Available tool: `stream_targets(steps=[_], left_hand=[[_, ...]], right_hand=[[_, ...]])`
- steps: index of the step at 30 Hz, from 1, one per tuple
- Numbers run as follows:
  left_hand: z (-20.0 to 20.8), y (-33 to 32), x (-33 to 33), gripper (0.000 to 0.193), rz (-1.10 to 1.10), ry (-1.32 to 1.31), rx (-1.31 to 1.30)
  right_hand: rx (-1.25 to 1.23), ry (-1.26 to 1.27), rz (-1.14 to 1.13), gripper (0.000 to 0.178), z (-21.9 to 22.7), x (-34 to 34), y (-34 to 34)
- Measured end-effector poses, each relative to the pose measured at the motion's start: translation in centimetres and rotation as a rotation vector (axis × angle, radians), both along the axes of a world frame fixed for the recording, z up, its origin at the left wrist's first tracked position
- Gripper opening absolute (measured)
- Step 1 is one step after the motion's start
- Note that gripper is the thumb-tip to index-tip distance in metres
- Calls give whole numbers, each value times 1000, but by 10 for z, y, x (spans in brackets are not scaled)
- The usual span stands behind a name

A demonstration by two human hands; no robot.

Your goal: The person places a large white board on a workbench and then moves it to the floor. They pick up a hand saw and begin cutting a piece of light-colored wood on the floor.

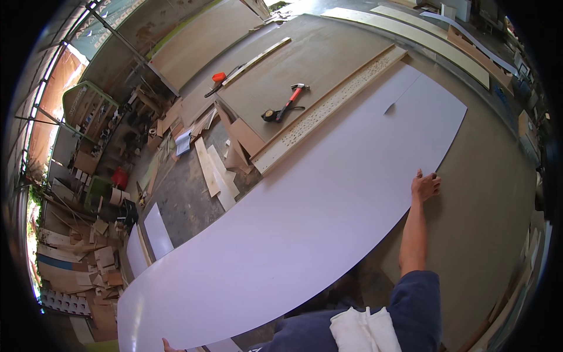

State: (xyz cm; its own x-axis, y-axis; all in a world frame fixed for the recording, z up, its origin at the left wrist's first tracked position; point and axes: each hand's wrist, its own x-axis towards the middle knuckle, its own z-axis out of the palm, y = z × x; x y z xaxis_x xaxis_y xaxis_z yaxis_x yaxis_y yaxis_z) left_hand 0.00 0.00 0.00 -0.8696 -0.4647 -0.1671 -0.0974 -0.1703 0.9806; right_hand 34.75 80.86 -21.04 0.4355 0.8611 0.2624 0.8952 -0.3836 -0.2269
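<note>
Right hand (426,185) closed on edge of white sheet (281,223), fingertips obscured. Left hand (168,346), well apart, mostly cut off below; cannot tell its grip.

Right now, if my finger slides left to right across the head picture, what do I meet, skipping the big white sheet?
Red object → left hand → orange-and-black thing → hammer → right hand.

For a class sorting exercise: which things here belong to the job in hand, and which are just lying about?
In hand:
large white sheet, right hand and left hand at its edge

Apparently lying about:
hammer
tape measure
wood offcuts
</note>
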Motion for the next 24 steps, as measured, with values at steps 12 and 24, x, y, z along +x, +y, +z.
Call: stream_targets(steps=[12,24], left_hand=[[-34,-3,28,44,298,137,1],[-61,-19,36,43,269,148,1]], right_hand=[[-37,27,2,74,7,29,81],[-62,92,202,77,22,-34,-95]])
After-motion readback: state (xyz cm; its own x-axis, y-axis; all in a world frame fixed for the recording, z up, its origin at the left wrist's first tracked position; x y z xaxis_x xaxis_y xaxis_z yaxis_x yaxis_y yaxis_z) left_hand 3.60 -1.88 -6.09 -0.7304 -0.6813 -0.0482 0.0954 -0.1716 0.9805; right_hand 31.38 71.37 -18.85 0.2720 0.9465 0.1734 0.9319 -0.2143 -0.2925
